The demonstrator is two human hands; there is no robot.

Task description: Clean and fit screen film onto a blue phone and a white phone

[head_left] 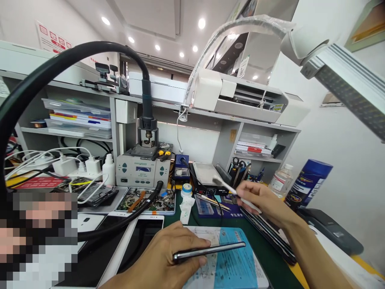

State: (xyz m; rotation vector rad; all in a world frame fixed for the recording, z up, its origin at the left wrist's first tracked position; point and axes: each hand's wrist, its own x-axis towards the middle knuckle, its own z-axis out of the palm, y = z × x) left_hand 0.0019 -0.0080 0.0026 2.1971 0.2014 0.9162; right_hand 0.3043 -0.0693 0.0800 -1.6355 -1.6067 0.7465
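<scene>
My left hand (165, 255) grips a smartphone (221, 249) by one end, thumb below and fingers above. The phone is turned nearly edge-on, so its thin silver and black side faces me. Beneath it lies a flat box (231, 269), white with a blue printed panel. Further right and higher, my right hand (261, 198) pinches a white-handled brush (229, 188). Its greyish head points up and left, well apart from the phone. Below that hand is a stack of dark phones or slim devices (270, 237).
Left of the box lie a white-framed tablet (144, 233) and a tray of circuit parts (144, 200). A hot-air station (142, 172) stands behind, with its black hose arching over the left side. At right are a clear bottle (282, 180) and a blue spray can (309, 182).
</scene>
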